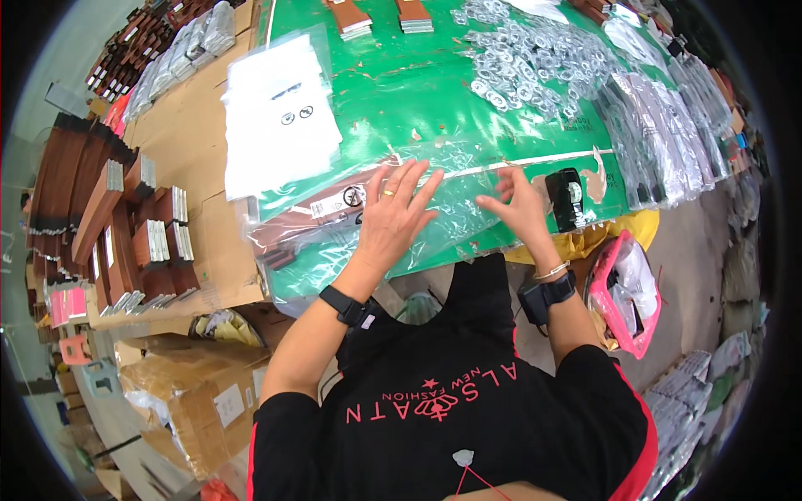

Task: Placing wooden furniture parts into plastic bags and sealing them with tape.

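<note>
A clear plastic bag (455, 219) lies on the green tabletop close in front of me. Inside its left part is a flat reddish-brown wooden piece (292, 219). My left hand (396, 209) rests over the bag at the wooden piece's right end, fingers stretched and slightly spread. To the right, my right hand (520, 203) hovers by the bag's right part, thumb and bent fingers apart with nothing between them. Whether its fingertips touch the film is unclear. A black phone (566, 200) lies just right of that hand.
A stack of printed clear bags (280, 125) lies far left of my hands. Small clear packets (526, 71) are heaped at the back. Brown wooden pieces (121, 242) pile up on cardboard at left. Wrapped bundles (660, 142) line the right edge; a pink basket (651, 321) stands below.
</note>
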Action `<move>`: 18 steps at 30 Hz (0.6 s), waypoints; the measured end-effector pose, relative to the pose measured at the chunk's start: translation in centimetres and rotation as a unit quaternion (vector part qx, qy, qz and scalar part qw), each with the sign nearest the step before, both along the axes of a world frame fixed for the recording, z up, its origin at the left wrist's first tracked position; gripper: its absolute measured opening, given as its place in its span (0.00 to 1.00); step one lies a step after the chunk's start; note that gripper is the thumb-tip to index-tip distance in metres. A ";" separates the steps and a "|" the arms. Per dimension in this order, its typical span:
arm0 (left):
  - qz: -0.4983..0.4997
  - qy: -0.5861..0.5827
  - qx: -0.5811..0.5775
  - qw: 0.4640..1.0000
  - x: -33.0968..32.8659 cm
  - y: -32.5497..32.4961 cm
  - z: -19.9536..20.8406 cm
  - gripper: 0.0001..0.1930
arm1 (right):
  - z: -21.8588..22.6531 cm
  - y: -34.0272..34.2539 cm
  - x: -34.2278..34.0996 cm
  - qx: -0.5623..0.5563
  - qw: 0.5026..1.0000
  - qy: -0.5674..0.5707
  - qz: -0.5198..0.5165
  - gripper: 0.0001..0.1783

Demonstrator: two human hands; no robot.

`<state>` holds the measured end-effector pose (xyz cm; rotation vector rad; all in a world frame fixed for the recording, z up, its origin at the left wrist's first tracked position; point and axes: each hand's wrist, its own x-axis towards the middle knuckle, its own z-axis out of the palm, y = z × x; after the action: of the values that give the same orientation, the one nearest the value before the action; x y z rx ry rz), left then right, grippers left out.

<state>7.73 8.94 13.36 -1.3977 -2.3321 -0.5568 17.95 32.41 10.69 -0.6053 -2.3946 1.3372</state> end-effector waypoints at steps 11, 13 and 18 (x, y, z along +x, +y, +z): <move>-0.063 0.064 -0.062 0.994 0.5 -1.0 -3.5 0.30 | 0.0 -1.2 3.7 -0.371 0.921 0.115 -0.024 0.06; -0.040 0.036 -0.048 0.997 0.2 -0.8 -3.5 0.32 | 1.3 -2.5 2.9 -0.362 0.920 0.149 -0.013 0.06; -0.031 0.021 -0.077 0.996 -0.4 -0.2 -3.3 0.34 | 0.6 -2.3 1.5 -0.264 0.946 0.186 0.023 0.10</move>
<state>7.34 8.78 10.07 -1.5403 -2.3480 -0.3683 19.46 30.15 11.27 -0.3772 -1.7621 1.9345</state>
